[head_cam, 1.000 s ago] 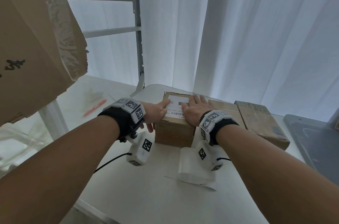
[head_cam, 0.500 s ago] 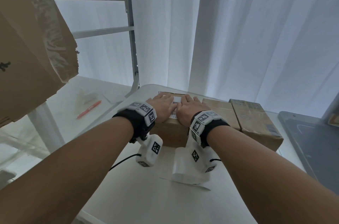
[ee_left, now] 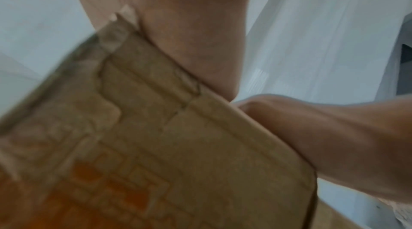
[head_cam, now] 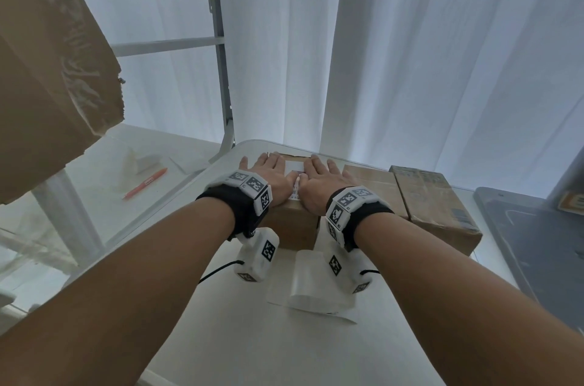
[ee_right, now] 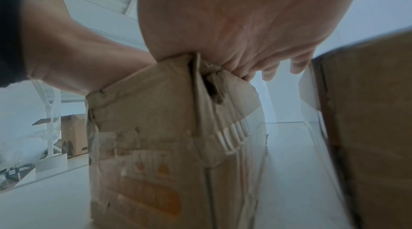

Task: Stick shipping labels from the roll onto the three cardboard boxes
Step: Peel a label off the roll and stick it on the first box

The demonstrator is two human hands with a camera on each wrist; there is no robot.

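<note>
A small cardboard box [head_cam: 294, 226] stands on the white table [head_cam: 221, 338], with a white shipping label [head_cam: 294, 166] on its top. My left hand [head_cam: 268, 170] and right hand [head_cam: 322, 177] both lie flat on the box top, fingers straight, pressing on either side of the label. Two more cardboard boxes [head_cam: 376, 186] [head_cam: 439, 205] stand in a row to the right. The label roll [head_cam: 313, 283] lies on the table just in front of the box. The wrist views show the palms [ee_left: 189, 39] [ee_right: 234, 21] resting on the box's top edge.
A metal shelf frame [head_cam: 221, 47] stands behind on the left, with a large cardboard box [head_cam: 41, 69] at the upper left. An orange pen [head_cam: 145, 183] lies on the lower glass surface to the left. A grey tray [head_cam: 537, 243] sits at the right. White curtains hang behind.
Both hands have slid forward along the box top, from its near edge toward the far edge, and now cover most of the label with flat palms.
</note>
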